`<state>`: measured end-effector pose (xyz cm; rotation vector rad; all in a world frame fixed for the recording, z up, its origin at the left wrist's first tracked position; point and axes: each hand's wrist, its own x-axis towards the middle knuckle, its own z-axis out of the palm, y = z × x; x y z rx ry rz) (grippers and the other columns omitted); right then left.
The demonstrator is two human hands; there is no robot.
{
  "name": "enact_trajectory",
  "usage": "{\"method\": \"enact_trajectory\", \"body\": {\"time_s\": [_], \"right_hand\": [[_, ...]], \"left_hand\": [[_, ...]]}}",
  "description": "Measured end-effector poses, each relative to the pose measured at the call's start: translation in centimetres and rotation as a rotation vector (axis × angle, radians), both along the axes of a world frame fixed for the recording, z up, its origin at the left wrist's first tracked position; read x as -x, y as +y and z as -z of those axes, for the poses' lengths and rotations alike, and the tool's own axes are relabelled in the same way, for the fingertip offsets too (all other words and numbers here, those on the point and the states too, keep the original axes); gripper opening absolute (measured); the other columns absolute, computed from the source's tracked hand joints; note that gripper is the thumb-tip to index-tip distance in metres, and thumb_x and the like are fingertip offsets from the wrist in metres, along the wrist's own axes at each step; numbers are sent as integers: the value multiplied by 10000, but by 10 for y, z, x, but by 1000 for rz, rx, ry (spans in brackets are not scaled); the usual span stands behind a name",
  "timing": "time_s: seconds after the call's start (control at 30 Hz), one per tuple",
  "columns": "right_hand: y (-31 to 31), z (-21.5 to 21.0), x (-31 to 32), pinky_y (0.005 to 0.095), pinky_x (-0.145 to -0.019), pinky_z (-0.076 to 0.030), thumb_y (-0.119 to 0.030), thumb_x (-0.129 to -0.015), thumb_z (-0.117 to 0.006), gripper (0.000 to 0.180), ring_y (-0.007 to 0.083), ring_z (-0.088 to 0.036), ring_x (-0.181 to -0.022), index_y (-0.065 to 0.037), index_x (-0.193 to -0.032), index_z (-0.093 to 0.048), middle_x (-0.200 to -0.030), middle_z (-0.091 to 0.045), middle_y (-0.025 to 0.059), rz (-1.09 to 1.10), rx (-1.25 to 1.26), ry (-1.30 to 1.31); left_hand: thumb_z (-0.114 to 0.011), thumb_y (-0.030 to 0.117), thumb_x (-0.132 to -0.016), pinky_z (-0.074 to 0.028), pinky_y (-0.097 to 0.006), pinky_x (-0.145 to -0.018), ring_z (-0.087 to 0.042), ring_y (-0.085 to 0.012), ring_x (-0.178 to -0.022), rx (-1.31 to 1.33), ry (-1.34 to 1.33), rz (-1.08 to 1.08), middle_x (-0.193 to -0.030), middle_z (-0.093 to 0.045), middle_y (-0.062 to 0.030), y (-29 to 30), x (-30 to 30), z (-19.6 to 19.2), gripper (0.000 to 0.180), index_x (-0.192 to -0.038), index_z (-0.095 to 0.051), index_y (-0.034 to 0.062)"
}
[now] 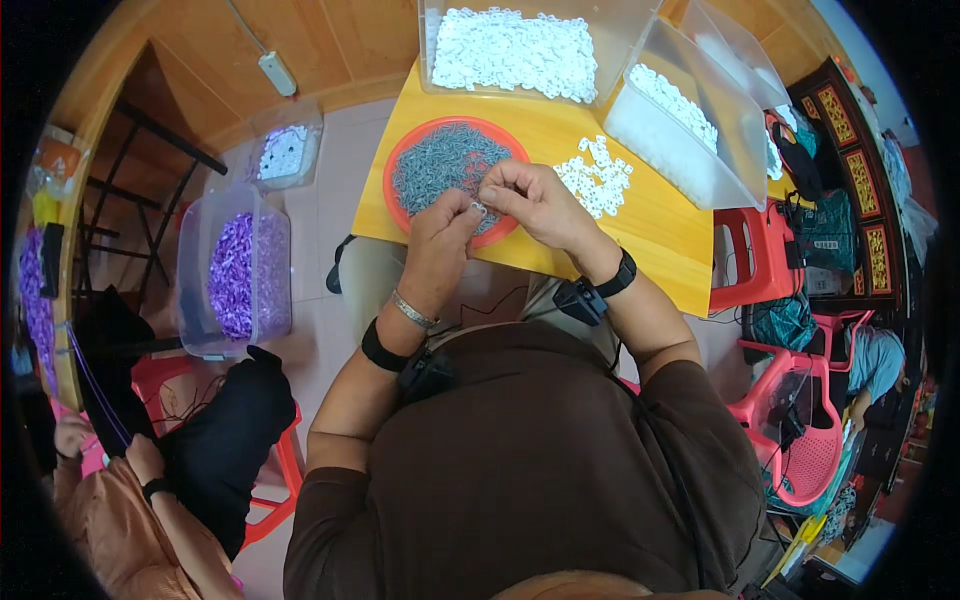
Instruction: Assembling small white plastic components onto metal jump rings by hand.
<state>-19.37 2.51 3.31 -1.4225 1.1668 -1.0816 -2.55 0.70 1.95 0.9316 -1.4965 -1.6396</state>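
Open yellow tabletop (668, 245) runs from the white pieces (605, 185) to the near-right corner; translucent bins (655, 145) block the far side.

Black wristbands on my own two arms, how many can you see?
2: one black wristband is on your left forearm, elbow-side of the silver bracelet; another black wristband is on your right forearm.

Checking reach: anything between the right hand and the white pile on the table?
Only the rim of the red tray: the right hand has its grip over the tray, while the white pile lies outside, to the right. Nothing visible stands on the table between.
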Motion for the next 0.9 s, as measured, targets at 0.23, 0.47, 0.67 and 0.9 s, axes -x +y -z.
{"method": "enact_trajectory", "body": {"time_s": [0.23, 0.47, 0.67, 0.9], "right_hand": [[2, 6, -1, 230, -571, -377, -120, -862, -586, 124, 61, -450, -645, -7, -812, -577, -683, -517, -9, 19, 31, 22], [7, 2, -3, 204, -635, -402, -84, -878, -560, 83, 44, -473, -715, -5, -855, -570, -748, -554, -15, -2, 39, 143], [11, 11, -7, 261, -589, -423, -111, -845, -610, 114, 86, -517, -659, 1, -820, -601, -696, -577, 37, 75, 82, 76], [-15, 15, 46, 233, -697, -466, -165, -895, -569, 193, 78, -568, -772, -13, -996, -632, -848, -636, 8, 156, 32, 165]], "left_hand": [[-512, 138, -862, -333, -204, -438, -425, -58, -488, 34, -17, -3, -594, -456, 24, 0, 1, 6, 119, -788, -531, 47], [-506, 130, -866, -346, -206, -441, -424, -57, -492, 67, -39, -13, -620, -461, 21, 4, 0, 8, 121, -796, -532, 35], [-506, 126, -866, -345, -201, -443, -423, -58, -500, 44, -3, -10, -617, -453, 24, 4, 0, 14, 118, -792, -524, 37], [-519, 113, -853, -335, -223, -432, -422, -66, -471, -34, 71, -68, -556, -449, 16, -7, -4, 6, 144, -738, -515, 25]]}}
